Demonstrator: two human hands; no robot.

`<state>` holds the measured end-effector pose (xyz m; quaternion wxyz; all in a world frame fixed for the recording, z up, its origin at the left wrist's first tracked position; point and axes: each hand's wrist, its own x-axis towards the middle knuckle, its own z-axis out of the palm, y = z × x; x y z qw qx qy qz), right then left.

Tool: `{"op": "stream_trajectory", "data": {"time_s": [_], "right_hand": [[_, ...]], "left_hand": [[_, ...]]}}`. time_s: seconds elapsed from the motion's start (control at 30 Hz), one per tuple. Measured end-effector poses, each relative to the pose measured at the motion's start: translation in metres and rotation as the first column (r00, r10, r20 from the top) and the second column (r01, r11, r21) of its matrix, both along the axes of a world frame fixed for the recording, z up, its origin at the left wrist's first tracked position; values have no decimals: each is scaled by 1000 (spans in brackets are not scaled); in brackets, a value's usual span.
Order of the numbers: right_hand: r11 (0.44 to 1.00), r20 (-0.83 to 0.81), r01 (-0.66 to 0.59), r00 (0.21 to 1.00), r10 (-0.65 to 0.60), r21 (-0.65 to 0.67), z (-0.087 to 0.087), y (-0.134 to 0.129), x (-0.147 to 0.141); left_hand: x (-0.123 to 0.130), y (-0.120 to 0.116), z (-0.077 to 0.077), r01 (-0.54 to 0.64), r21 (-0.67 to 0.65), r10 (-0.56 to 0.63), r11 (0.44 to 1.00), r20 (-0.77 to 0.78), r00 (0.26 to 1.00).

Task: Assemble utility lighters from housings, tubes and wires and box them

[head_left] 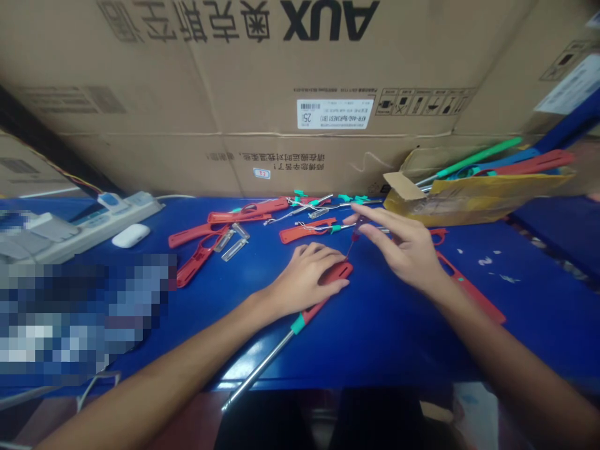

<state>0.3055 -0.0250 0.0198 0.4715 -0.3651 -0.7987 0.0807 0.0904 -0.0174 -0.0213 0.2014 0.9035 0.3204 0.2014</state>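
My left hand [307, 278] is closed over the red handle of a long-necked gas lighter [338, 272], pressing it to the blue table. The lighter's green collar and metal tube point down toward the table's front edge. In my right hand [405, 250], a small dark red screwdriver [359, 227] is pinched between thumb and fingers. Its thin shaft slants down, and its tip meets the far end of the red handle. A red handle shell [304, 231] with a green part lies just beyond my hands. Whatever is under my left palm is hidden.
Red lighter shells [248, 209] and clear fuel tanks [234, 249] lie beyond my left hand. A yellow-taped carton [497, 197] holding lighters stands at the back right, before a large cardboard box [262, 75]. At left are a power strip [84, 228] and a white earphone case [130, 235].
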Motion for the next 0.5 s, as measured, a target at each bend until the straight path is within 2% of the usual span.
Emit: {"op": "stream_trajectory", "data": {"time_s": [0.13,0.23,0.33,0.43,0.5], "right_hand": [[996,-20,49,999,-48,74,-2,2,0],[999,9,33,999,-34,34,-3,2,0],[998,-43,54,998,-55,-16,-2,1,-1],[990,-66,135,989,-132,44,0,0,-1],[985,-33,145,989,-142,98,1,1,0]], "left_hand": [[1,-1,1,1,-4,-1,1000,-11,1000],[1,-2,3,-2,2,2,1000,-23,1000],[1,-3,4,4,1,-4,1000,-40,999],[0,-3,4,17,1,-17,1000,-40,999],[0,-3,3,21,2,-21,1000,-31,999]]}}
